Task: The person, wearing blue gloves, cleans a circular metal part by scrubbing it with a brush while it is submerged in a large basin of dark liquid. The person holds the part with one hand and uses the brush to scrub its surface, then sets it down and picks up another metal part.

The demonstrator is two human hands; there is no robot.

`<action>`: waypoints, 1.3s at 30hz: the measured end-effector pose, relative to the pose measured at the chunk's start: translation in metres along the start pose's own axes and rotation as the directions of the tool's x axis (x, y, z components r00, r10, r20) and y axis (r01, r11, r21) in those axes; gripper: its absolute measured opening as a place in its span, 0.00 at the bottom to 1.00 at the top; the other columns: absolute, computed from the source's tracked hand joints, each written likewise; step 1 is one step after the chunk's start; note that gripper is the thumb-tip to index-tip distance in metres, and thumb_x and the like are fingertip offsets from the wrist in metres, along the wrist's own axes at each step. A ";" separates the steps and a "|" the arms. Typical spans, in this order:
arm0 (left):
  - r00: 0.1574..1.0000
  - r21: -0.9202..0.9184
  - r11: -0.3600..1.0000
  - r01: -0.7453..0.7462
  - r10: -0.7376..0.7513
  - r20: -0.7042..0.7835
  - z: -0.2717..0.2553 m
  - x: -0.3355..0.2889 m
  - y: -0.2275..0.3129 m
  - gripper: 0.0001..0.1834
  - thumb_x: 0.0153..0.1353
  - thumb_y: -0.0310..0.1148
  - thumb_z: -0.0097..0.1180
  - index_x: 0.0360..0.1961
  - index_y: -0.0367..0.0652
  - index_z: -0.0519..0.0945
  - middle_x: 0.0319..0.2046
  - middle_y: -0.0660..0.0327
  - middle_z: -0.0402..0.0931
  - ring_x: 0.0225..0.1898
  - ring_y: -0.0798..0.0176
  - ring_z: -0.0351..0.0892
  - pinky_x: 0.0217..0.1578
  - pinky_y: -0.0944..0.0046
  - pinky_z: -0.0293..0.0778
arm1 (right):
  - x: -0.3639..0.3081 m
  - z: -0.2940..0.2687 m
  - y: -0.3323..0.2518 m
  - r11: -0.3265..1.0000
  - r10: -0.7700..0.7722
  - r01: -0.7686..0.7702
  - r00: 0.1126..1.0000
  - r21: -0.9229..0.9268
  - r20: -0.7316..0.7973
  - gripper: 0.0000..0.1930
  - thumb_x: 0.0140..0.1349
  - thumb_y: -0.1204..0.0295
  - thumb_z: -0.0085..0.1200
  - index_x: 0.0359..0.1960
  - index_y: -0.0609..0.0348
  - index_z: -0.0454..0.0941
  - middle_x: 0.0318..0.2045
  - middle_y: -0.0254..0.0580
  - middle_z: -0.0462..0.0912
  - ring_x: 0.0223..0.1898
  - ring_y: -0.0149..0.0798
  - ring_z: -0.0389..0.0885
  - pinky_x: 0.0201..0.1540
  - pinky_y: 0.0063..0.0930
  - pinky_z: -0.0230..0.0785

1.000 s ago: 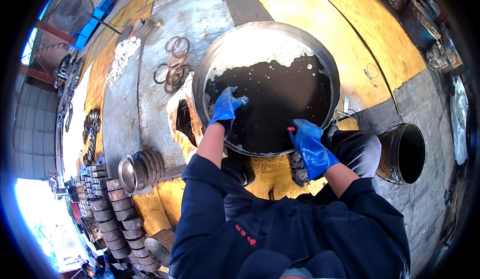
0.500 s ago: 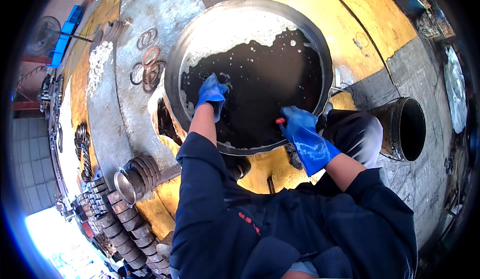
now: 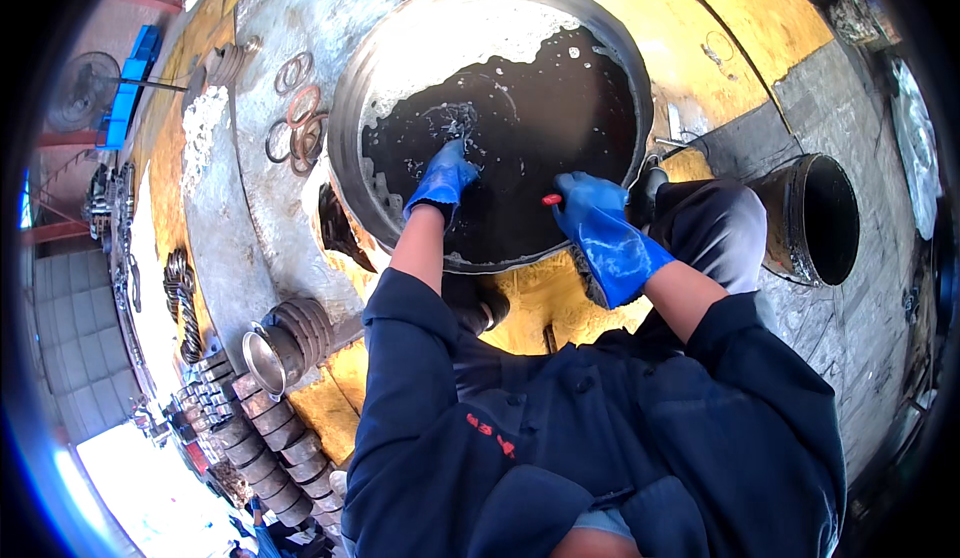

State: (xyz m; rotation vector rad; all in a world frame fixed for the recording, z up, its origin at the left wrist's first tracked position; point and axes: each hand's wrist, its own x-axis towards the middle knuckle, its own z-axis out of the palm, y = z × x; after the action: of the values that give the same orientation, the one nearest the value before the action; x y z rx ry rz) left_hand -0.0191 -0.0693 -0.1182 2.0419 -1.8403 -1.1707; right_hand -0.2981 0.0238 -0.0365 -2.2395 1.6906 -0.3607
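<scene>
Tub [image 3: 347,128], wide and round, stands on the floor [image 3: 840,108] and carries dark liquid [image 3: 560,108] with white foam [image 3: 460,33] along its far left edge. I judge it stiff and very heavy with this filling, so one should hold the rim at two opposite sides. The red-ended piece [image 3: 552,199] is over the liquid, toward the near right edge of the tub; its other end is hidden. It seems light and hard, probably slippery when wet, and best held close behind the red end. The grip of the right hand [image 3: 592,204] is pinching it. The left hand [image 3: 447,171] has its fingers in the liquid, so I cannot tell whether this grip is spread or holds something. Counted: one tub, one red-ended piece, two blue gloves [image 3: 628,258], one black bucket [image 3: 787,220], and at least four rings [image 3: 302,105], which overlap.
</scene>
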 end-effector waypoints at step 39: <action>0.993 0.288 0.950 0.119 -0.122 -0.009 0.037 -0.061 0.095 0.19 0.52 0.40 0.63 0.43 0.40 0.85 0.42 0.48 0.83 0.47 0.46 0.83 0.48 0.56 0.76 | 0.004 0.017 0.012 0.998 0.055 -0.055 0.998 0.007 0.013 0.11 0.51 0.62 0.61 0.35 0.50 0.81 0.33 0.42 0.84 0.36 0.50 0.85 0.37 0.45 0.75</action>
State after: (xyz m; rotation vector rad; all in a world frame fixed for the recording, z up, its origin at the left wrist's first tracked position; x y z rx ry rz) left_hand -0.1126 -0.0231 -0.0611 2.3359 -2.0190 -0.9873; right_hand -0.3009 0.0183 -0.0569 -2.1810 1.7370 -0.3378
